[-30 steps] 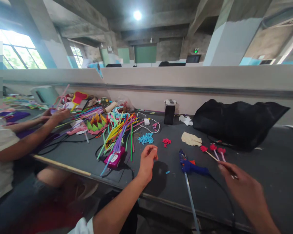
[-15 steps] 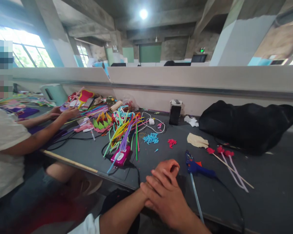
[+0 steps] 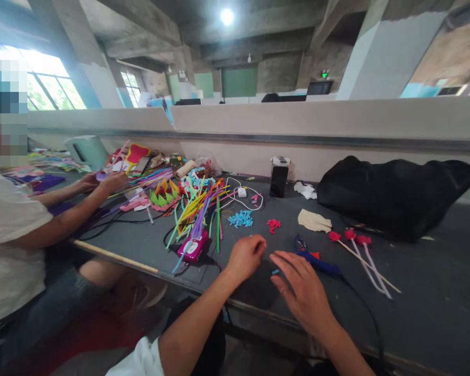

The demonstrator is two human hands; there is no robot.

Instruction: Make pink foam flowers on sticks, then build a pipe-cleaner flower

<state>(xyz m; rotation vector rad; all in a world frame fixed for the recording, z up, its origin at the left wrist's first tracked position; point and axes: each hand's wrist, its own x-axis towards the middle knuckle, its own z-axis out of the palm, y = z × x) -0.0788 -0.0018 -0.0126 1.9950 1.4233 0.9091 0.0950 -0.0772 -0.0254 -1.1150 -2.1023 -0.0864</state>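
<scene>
Facing the right hand [image 3: 303,286], the left hand [image 3: 245,258] had curled fingers (any pinch could not be told), the right's were slightly spread, a small blue piece [image 3: 275,272] lay between them, a blue glue gun [image 3: 324,263] lay just beyond the right hand.

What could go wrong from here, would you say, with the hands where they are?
The right hand is close beside the blue glue gun, so it might knock it, or get burned if the gun is hot, which the picture can't show. The gun's cord runs toward the front of the table, so it could get snagged. The small blue piece near that hand could be swept away.
</scene>
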